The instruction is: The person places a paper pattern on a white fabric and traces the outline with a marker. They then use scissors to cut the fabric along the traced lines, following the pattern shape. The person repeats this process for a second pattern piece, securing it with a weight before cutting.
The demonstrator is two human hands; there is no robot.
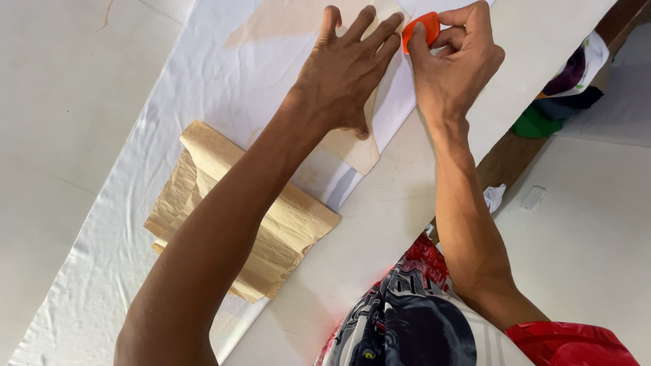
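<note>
My left hand [349,71] lies flat, fingers spread, pressing a tan paper pattern piece [352,146] onto white fabric [224,88] spread over the table. My right hand [456,64] pinches a small orange piece of tailor's chalk [419,28] right beside the left fingertips, at the pattern's edge. The pattern's far end shows as a pale tan shape [285,17] under the fabric's upper area.
A folded stack of crumpled tan paper [271,237] lies on the fabric under my left forearm. The white table [380,230] ends in a wooden edge [508,159] on the right. Coloured cloth scraps [559,102] hang beyond that edge, above a pale floor.
</note>
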